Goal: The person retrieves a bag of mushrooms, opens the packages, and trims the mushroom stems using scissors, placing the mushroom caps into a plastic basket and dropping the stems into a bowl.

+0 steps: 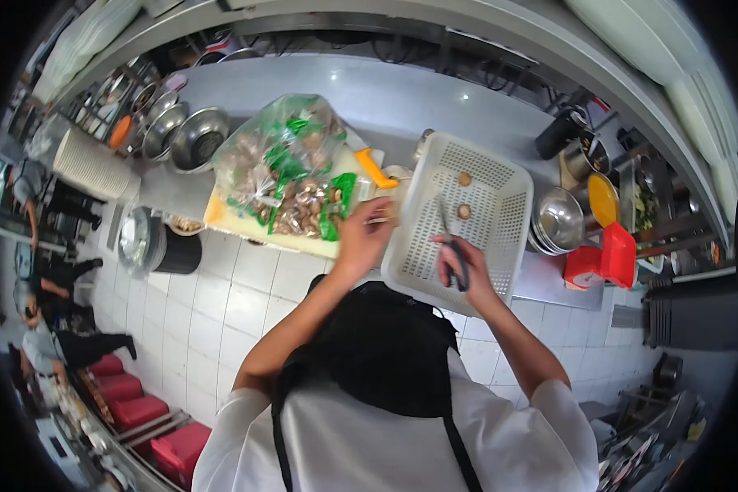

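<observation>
Closest to me, my right hand (476, 268) is curled round the black handles of the scissors (457, 252), above the near part of the white perforated basket (517, 184); I can't tell how far the blades are parted. My left hand (362, 239), beside the basket's left rim, has its fingers bent toward the thumb; something small and pale shows at the tips, though I can't make out what. In the basket lie 2 brown mushrooms (464, 211), apart. To its left, many more sit in a clear-and-green plastic bag (283, 164) on the cutting board (224, 215). Beyond stand metal bowls (201, 139). I judge the step to be trimming mushrooms singly; the next move calls for steadying 1 by its cap, fingertips clear of the blades.
</observation>
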### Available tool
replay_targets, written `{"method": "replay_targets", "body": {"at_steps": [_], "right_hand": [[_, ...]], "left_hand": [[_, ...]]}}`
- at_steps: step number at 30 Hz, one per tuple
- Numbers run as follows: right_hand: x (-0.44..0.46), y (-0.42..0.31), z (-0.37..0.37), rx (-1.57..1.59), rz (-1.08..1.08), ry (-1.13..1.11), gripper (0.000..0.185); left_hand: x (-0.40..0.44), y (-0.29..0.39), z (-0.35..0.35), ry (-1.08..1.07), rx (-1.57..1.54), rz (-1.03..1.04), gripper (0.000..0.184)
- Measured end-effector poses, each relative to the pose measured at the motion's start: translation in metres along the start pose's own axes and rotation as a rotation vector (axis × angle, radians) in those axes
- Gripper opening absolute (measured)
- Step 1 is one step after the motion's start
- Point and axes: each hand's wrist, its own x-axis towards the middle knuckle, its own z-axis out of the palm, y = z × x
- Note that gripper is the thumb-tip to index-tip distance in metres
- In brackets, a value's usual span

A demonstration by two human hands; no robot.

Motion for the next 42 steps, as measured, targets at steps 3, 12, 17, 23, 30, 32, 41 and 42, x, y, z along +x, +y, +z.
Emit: {"method": "replay_targets", "body": {"at_steps": [3,12,17,23,30,32,41,42], "right_hand": [[-0.030,0.022,-0.022,-0.005,-0.014,0.165,0.030],[-0.027,0.041,-0.004,0.047,-0.071,0.315,0.029],[-0.019,0.038,0.021,-0.078,-0.093,0.257,0.037],[-0.022,0.045,0.031,-0.339,-0.160,0.195,0.041],[-0.007,0.035,0.041,-0.437,-0.179,0.105,0.045],[0.000,0.023,0.049,-0.552,-0.190,0.098,0.046],[0.049,-0.012,0.097,-0.860,-0.379,0.000,0.047],[0.052,-0.014,0.102,-0.877,-0.372,-0.022,0.047]], "left_hand": [[0.010,0.005,0.036,0.121,-0.215,0.038,0.043],[0.044,-0.070,-0.074,0.158,1.096,0.286,0.029],[0.063,-0.080,-0.088,0.042,1.291,0.361,0.026],[0.076,-0.068,-0.085,0.096,1.172,0.322,0.021],[0.072,-0.094,-0.114,0.321,0.295,-0.085,0.026],[0.066,-0.101,-0.124,0.304,-0.313,-0.237,0.031],[0.008,-0.040,-0.105,0.071,-0.846,-0.204,0.043],[0.005,-0.039,-0.105,0.051,-0.841,-0.189,0.042]]}}
